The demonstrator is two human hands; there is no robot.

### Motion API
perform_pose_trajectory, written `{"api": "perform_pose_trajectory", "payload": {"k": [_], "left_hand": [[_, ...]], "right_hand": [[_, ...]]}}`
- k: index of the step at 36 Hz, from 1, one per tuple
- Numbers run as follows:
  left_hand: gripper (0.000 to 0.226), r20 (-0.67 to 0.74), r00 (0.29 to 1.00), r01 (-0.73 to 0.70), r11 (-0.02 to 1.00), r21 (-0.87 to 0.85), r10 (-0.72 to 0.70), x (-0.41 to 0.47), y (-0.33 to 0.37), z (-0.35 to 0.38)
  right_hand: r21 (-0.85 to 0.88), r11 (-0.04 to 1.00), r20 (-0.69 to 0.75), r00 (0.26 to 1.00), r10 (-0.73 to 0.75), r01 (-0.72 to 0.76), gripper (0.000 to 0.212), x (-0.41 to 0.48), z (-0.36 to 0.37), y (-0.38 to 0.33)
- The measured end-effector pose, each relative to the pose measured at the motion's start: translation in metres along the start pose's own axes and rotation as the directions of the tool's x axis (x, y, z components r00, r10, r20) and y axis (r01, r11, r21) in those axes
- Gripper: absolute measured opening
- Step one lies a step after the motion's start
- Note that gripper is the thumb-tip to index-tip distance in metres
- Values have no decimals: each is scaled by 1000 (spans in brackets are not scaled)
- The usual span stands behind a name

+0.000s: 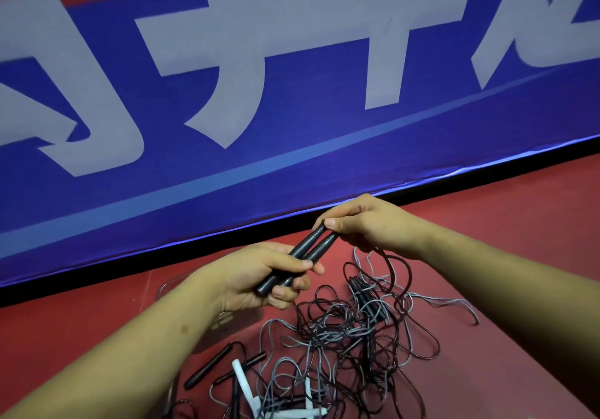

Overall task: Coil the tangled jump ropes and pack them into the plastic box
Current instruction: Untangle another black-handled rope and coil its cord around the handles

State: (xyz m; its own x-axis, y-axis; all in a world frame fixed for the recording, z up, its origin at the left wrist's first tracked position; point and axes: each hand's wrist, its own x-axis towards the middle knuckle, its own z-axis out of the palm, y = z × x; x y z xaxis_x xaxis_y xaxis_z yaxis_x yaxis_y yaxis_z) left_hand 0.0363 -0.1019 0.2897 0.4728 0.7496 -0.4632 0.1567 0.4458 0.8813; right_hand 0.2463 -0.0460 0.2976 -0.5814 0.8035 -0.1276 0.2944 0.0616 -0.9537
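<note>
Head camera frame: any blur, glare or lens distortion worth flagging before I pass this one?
Head view: the left hand, right hand and the two black handles they hold are sharp; the rope tangle softens toward the bottom edge; the stripe on the banner curves slightly from wide-angle distortion, with a thin sheen along its lower right edge; light is dim, colours saturated, no hard shadows.

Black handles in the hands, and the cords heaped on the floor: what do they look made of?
The two black handles look like matte plastic or rubber, with fine ribbing near the right hand; the dull sheen leaves it open. The cords, black and grey, look like thin plastic-coated line: they hold springy loops and catch light.
</note>
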Motion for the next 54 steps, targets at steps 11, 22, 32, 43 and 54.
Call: {"api": "perform_pose_trajectory", "payload": {"k": [11,22,32,43,54], "left_hand": [[39,2,999,-47,999,-10,47,4,-2,-9],[26,11,999,-31,998,-50,32,-1,1,-4],[13,-475,811,-534,766,-359,342,6,16,-14],[16,-718,675,-668,558,-492,174,20,19,-7],[39,-655,745,-587,589,-556,126,21,19,-12]], "right_hand": [[-75,997,-178,984,22,-36,25,2,5,-9],[-88,993,-133,987,-89,78,24,4,7,-5],[114,992,-111,993,-46,59,22,5,0,8],[261,945,142,976,165,-197,35,14,59,1],[110,923,208,917,341,-368,41,15,76,-12]]}}
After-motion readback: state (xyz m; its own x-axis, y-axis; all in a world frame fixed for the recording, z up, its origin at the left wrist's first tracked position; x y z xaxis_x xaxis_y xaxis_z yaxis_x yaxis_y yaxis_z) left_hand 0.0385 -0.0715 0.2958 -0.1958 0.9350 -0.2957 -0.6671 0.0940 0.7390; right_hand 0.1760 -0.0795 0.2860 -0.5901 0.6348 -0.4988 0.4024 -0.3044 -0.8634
